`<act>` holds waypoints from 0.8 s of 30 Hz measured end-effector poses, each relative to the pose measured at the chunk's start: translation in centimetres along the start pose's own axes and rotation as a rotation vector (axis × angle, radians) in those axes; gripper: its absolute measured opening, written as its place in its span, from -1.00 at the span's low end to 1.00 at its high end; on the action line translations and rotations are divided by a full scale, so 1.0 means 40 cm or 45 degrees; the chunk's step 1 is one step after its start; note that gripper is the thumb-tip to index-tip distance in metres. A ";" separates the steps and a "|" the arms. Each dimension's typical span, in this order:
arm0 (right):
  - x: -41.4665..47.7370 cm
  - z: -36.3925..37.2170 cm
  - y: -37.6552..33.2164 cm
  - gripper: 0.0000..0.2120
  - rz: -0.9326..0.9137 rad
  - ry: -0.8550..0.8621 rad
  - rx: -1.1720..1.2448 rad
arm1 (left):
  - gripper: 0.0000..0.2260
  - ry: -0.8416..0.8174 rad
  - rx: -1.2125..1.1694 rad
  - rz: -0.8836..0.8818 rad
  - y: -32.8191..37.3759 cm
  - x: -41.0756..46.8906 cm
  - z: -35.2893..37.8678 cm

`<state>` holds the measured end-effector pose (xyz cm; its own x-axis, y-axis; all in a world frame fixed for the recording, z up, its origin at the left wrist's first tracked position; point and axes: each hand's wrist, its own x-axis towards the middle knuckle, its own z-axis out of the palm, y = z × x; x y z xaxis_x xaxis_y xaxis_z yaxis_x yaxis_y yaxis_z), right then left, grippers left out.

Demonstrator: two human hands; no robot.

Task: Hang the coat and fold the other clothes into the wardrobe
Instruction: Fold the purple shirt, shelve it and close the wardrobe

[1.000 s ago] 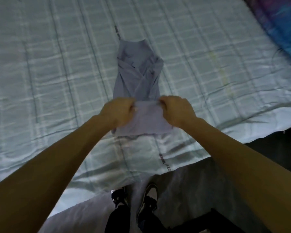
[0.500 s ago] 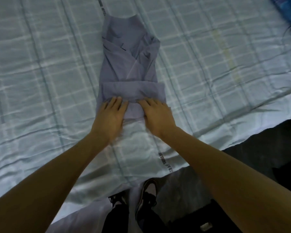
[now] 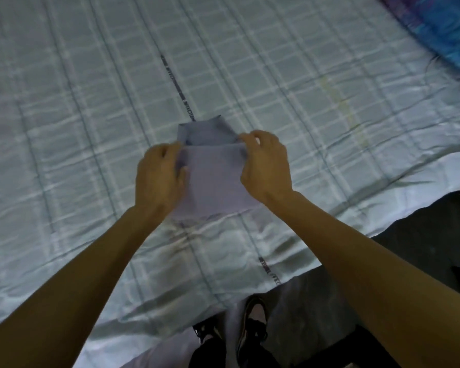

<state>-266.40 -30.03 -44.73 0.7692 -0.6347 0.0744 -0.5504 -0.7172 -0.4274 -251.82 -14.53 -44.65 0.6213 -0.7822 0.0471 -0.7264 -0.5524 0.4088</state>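
Note:
A grey-lilac garment [image 3: 213, 179] lies folded into a short block on the checked bedspread [image 3: 91, 115], near the bed's front edge. My left hand [image 3: 160, 179] pinches the left corner of its folded-over top layer. On the other side, my right hand [image 3: 263, 166] pinches the right corner of that same layer. A narrower part of the garment [image 3: 205, 131] sticks out beyond the fold, farther from me. No coat and no wardrobe are in view.
A blue and purple patterned cloth [image 3: 441, 27] lies at the bed's far right corner. The bed edge runs diagonally at the lower right, with dark floor [image 3: 422, 240] beyond it. My shoes [image 3: 252, 330] stand on the floor right by the bed.
Half a second ago both hands pressed flat on the garment's near fold. Now they grip the fold's corners and have carried it farther up, so the garment looks much shorter.

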 end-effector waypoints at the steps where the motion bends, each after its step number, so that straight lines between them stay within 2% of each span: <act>1: -0.002 0.017 0.006 -0.53 -0.022 0.053 -0.016 | -0.62 0.074 0.016 0.050 -0.010 -0.003 0.018; 4: -0.040 0.087 0.028 -0.56 -0.140 -0.142 0.006 | -0.59 -0.023 0.142 0.229 -0.026 -0.036 0.087; 7: -0.100 0.157 0.056 -0.33 -0.244 -0.461 -0.119 | -0.43 -0.253 0.261 0.320 -0.047 -0.100 0.167; 8: -0.110 0.178 0.064 -0.26 -0.254 -0.489 -0.164 | -0.36 -0.318 0.277 0.341 -0.053 -0.115 0.190; 10: -0.097 0.209 0.066 -0.23 -0.276 -0.378 -0.192 | -0.29 -0.352 0.286 0.307 -0.058 -0.112 0.219; 12: -0.069 0.239 0.059 -0.29 -0.286 -0.257 -0.226 | -0.30 -0.340 0.279 0.241 -0.056 -0.084 0.236; 15: -0.034 0.253 0.043 -0.58 -0.315 -0.116 -0.268 | -0.46 -0.300 0.332 0.257 -0.047 -0.049 0.242; 18: -0.019 0.222 0.039 -0.68 -0.334 -0.056 -0.133 | -0.66 -0.147 0.119 0.312 -0.033 -0.021 0.206; 20: 0.016 0.182 0.029 -0.71 -0.357 0.017 -0.047 | -0.74 -0.040 -0.005 0.330 -0.028 0.020 0.154; 22: 0.073 0.143 0.006 -0.67 -0.356 0.155 -0.069 | -0.70 0.039 -0.048 0.311 -0.021 0.078 0.099; 24: 0.133 0.115 -0.025 -0.60 -0.264 0.328 -0.137 | -0.64 0.146 -0.058 0.202 -0.018 0.137 0.059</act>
<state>-260.26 -31.35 -48.04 0.7688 -0.5139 0.3806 -0.4325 -0.8562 -0.2826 -248.59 -19.09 -46.85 0.5314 -0.8190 0.2162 -0.8054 -0.4095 0.4285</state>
